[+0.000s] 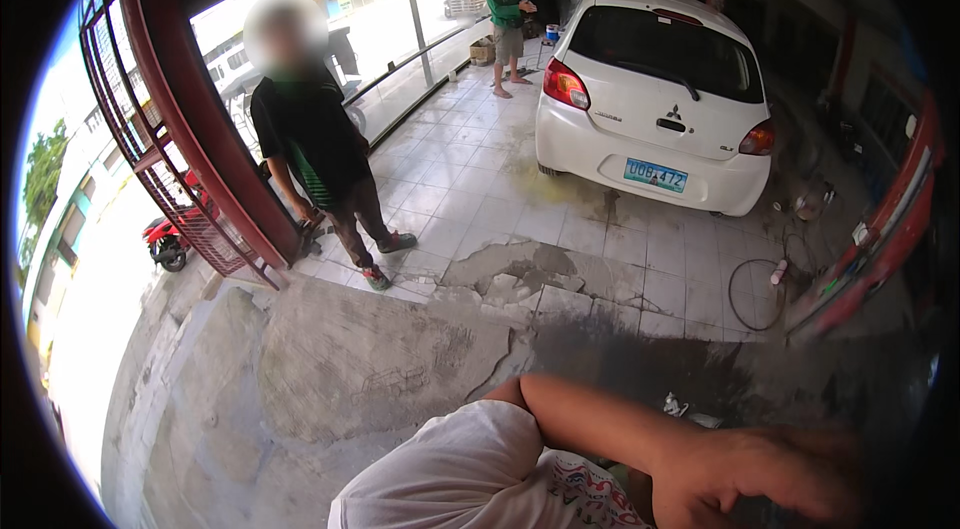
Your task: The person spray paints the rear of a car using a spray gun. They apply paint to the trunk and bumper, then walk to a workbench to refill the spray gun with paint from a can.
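My left arm, in a white short sleeve [450, 464], reaches across my front toward the lower right. At its end my left hand [740, 479] is bent and looks closed, its fingers curled toward the picture's lower edge. Blur and shadow cover the fingertips, so anything they hold is hidden. My right hand does not show. Beyond my arm, small pale scraps [676, 405] lie on the dark, rough floor.
A white hatchback [655, 109] stands on the tiled floor [470, 194], which has a broken edge. A person in dark clothes [315, 139] stands left by a red post [190, 99]; another in green [505, 9] stands farther back. A hose [735, 294] lies right.
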A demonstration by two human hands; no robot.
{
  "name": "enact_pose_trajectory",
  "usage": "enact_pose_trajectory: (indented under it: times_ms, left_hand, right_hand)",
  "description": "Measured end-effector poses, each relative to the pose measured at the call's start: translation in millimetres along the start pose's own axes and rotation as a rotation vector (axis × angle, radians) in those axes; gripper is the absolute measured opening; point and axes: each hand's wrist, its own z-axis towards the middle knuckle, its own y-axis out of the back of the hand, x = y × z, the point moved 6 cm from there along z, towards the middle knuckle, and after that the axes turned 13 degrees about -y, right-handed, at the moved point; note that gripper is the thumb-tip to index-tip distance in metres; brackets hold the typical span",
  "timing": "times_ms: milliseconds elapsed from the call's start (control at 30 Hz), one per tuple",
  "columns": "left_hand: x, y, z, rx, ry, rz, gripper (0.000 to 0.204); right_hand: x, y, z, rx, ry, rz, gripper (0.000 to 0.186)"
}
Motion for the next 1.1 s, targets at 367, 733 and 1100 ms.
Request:
enact_pose_trajectory:
  times_ms: [367, 733, 1100]
  left_hand:
    - [-35, 88, 24, -0.114, -0.202, -0.077, 0.022]
    - [21, 174, -156, 0.922, 0.727, 0.141, 0.033]
    - [-167, 349, -457, -0.061, 1.568, 0.703, 0.025]
  right_hand:
    - [-9, -78, 21, -0.082, 0.069, -0.016, 0.020]
    - [1, -140, 55, -0.019, 0.161, -0.067, 0.022]
    - [25, -130, 90, -0.075, 0.023, -0.077, 0.060]
